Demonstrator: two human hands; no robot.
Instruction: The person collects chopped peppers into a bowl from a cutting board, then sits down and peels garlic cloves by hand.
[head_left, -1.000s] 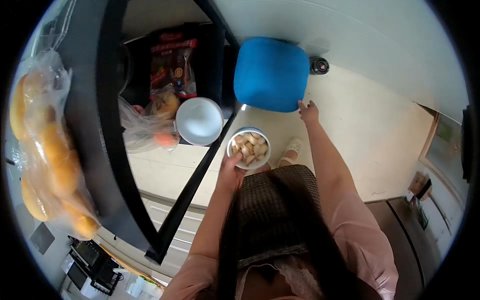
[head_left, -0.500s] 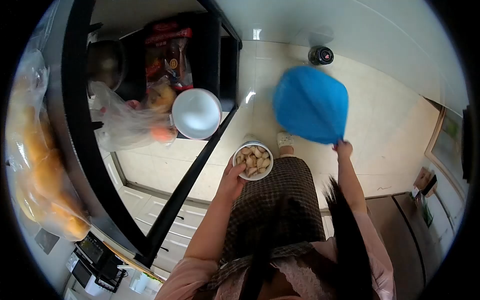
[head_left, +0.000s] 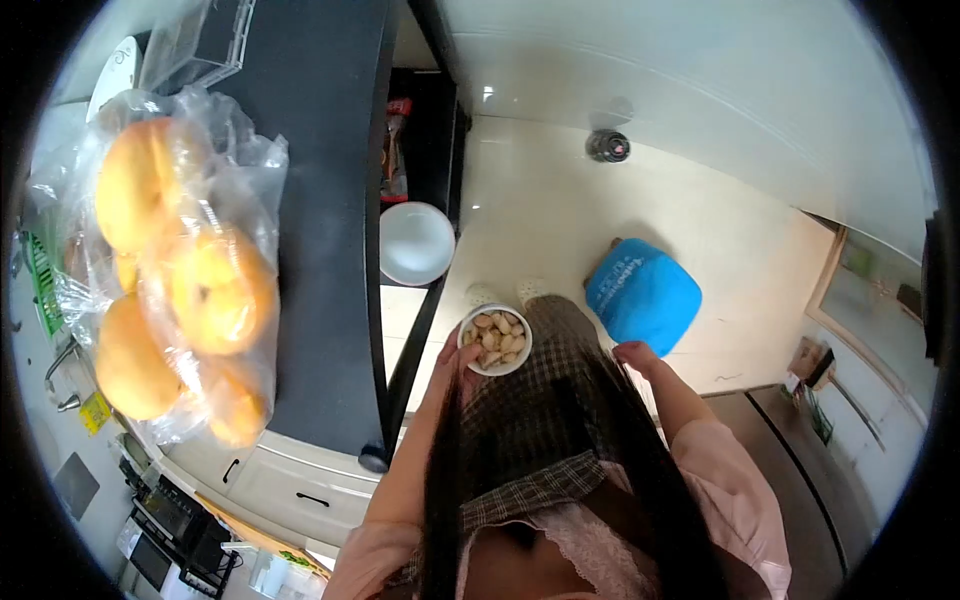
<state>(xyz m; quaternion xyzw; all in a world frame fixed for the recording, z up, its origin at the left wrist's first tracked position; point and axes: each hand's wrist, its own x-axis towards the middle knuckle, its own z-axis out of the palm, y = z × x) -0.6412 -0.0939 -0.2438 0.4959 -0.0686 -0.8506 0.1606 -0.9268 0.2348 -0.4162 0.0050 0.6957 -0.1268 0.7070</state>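
My left hand (head_left: pixel 457 362) is closed on the rim and side of a small white bowl (head_left: pixel 497 368). Garlic cloves (head_left: pixel 499 338) fill the bowl, which I hold upright in front of my checked skirt. A blue stool (head_left: pixel 644 296) with white lettering on its top stands on the floor to the right. My right hand (head_left: pixel 634 354) hangs by the stool's near edge, its fingers curled together, with nothing visible in them. A larger empty white bowl (head_left: pixel 416 243) sits on the dark shelf, left of the garlic.
A clear plastic bag (head_left: pixel 255 170) of yellow-orange fruit (head_left: pixel 140 350) lies on the black countertop (head_left: pixel 325 250) at left. A red packet (head_left: pixel 396 150) is on the shelf below. A dark jar (head_left: pixel 608 146) stands on the floor by the wall. Cabinet drawers (head_left: pixel 275 490) are at lower left.
The blue stool has come down to the floor, nearer my feet, and my right hand has parted from it. My view has shifted, showing more countertop and fruit. My left hand still holds the garlic bowl.
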